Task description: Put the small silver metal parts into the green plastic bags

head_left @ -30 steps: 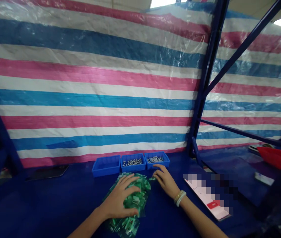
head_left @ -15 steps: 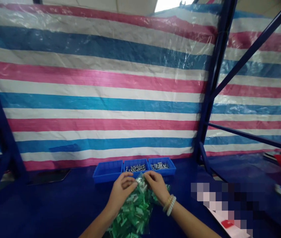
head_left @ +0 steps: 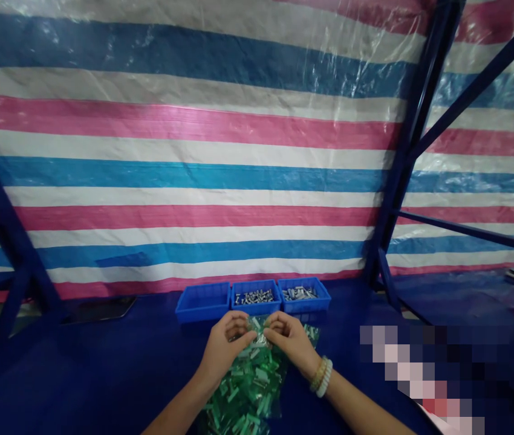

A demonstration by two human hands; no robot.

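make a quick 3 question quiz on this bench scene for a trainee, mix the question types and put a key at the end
1. How many blue plastic bins stand in the row beyond the hands?
2. True or false: the beaded bracelets are on the right wrist.
3. What are the left hand and the right hand handling? a) the bracelets b) a plastic bag c) a blue bin

Key: 1. Three; 2. True; 3. b

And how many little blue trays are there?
3, in a row: the left tray, the middle tray holding small silvery pieces, and the right tray holding more. None looks hidden.
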